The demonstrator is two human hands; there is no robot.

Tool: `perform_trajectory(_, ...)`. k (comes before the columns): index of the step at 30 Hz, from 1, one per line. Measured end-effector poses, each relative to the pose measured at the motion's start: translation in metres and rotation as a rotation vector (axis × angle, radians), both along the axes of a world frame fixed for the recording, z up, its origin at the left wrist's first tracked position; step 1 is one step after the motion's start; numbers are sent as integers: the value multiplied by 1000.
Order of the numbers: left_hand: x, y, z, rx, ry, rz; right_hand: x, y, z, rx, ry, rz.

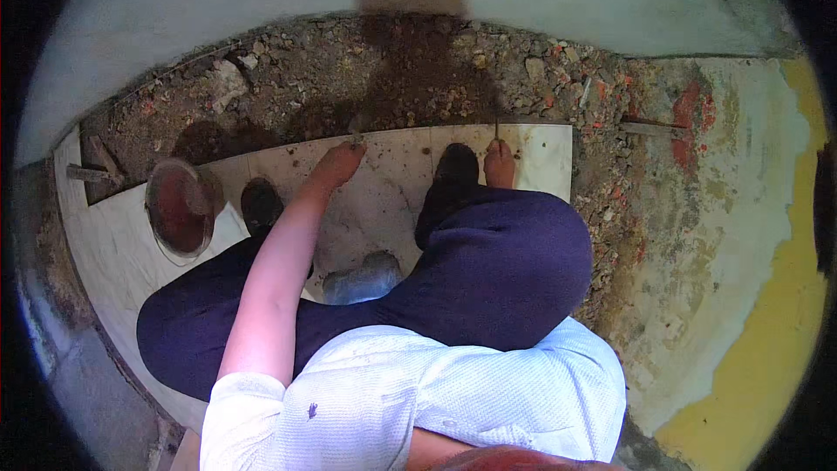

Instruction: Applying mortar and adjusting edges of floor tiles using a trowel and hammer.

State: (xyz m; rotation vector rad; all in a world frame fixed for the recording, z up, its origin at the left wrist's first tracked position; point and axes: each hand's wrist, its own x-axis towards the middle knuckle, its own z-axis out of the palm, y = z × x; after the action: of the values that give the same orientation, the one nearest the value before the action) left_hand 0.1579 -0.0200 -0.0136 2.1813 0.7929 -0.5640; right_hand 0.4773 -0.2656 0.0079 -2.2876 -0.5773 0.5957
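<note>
The pale floor tile [392, 174] lies under you, its far edge against the rubble bed [418, 78]. Your left hand [338, 161] rests on it near that far edge, fingers together and pressed at the edge; what it grips, if anything, you cannot tell. Your right hand [500, 161] sits by the far right corner, closed on a thin tool [497, 129] standing at the edge. A round bucket [180, 208] stands toward the tile's left end
</note>
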Motion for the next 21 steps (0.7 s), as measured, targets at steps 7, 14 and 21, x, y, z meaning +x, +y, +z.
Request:
perform_trajectory(7, 47, -5, 24, -381, 215, 355, 21, -35, -36, -142, -49, -5)
perform_trajectory(14, 14, -20, 42, -42, 27, 287, 3, -6, -19, -12, 16, -18)
perform_trajectory(21, 15, -48, 59, 9, -120, -28, 20, -11, -44, -29, -28, 6)
